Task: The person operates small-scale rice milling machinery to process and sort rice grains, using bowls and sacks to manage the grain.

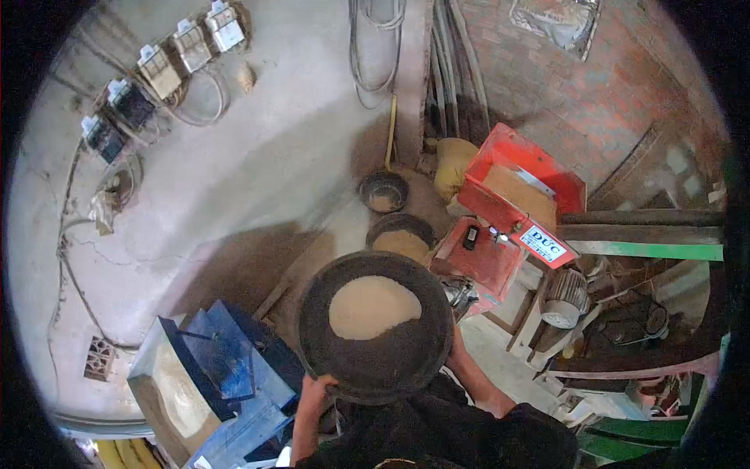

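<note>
A round black basin (pixel 383 363) is held up in front of my body, with a pale tan heap of powder or grain (pixel 373 307) in its far half. My left hand (pixel 319 384) grips its near left rim, fingers bent over the edge. On the right side my right hand (pixel 455 348) is wrapped against the rim, its fingers mostly hidden under the basin. Just beyond lies another black basin (pixel 426 227) with tan material, partly covered by the held one. Further off stands a small black bowl (pixel 383 191).
A red machine (pixel 500 144) with a hopper of tan grain stands ahead right, a motor (pixel 564 297) beside it. At left is a blue machine (pixel 269 383) with pale material. A yellow sack or bucket (pixel 455 166) is behind. Switch boxes (pixel 160 72) line the left wall.
</note>
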